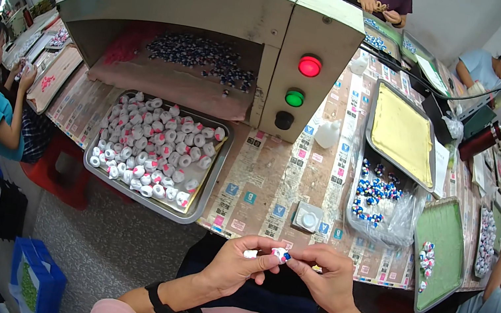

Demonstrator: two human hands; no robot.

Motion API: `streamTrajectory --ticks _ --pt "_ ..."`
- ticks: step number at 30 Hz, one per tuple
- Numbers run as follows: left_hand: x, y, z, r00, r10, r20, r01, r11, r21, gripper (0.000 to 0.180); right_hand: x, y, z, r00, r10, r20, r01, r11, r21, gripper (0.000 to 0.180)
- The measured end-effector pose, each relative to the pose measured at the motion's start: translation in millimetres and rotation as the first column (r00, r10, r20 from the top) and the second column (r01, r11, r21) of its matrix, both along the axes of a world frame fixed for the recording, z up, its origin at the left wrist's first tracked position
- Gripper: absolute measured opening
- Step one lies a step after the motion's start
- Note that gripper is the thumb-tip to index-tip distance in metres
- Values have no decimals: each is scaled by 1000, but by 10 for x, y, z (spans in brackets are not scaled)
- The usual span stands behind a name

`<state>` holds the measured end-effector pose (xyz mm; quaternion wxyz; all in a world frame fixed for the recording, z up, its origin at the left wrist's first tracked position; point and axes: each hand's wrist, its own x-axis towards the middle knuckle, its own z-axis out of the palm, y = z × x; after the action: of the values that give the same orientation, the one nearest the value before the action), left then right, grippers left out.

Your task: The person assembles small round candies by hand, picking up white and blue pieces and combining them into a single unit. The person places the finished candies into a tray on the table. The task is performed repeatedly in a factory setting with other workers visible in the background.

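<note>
My two hands meet in front of my body, just off the table's near edge. Between their fingertips is a small figurine piece [280, 254], white and pink with a blue part on its right side. My left hand [243, 264] pinches its white side, and another small white piece [251, 254] shows by those fingers. The blue side is gripped by my right hand [328, 279], where a tiny yellowish-white bit [317, 269] shows at the fingers. Beyond my hands, a small square holder [307, 218] with a round whitish top stands on the table.
Left lies a metal tray [209, 179] of white-and-pink pieces, before a beige tunnel machine [293, 50] whose belt carries dark blue pieces. Rightward are a white bottle [328, 134], a yellow-lined tray [402, 133], blue-and-red pieces [377, 196] in a plastic-lined tray, and a green tray [450, 242]. Several co-workers sit around.
</note>
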<state>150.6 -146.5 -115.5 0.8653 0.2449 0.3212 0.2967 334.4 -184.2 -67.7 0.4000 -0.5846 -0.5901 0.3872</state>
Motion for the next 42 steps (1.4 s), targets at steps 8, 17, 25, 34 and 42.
streamTrajectory --ticks 8,17,25,34,42 --pt "68 38 52 986 -87 -140 94 995 46 29 133 -54 -51 998 18 -64 -16 1000 24 16" --pt "-105 134 10 989 88 121 -75 991 -111 17 1565 -209 -108 663 -745 74 698 651 300 10" --pt "-193 118 55 988 60 142 -38 988 -152 15 2781 -520 -433 386 -741 549 802 564 198 17" --pt "-255 68 -67 984 44 172 -18 989 -149 26 2322 323 -429 607 -511 608 353 859 370 20" --pt "-285 10 -85 988 26 152 -4 990 -141 30 2193 1041 -648 466 -164 869 235 970 57 49"
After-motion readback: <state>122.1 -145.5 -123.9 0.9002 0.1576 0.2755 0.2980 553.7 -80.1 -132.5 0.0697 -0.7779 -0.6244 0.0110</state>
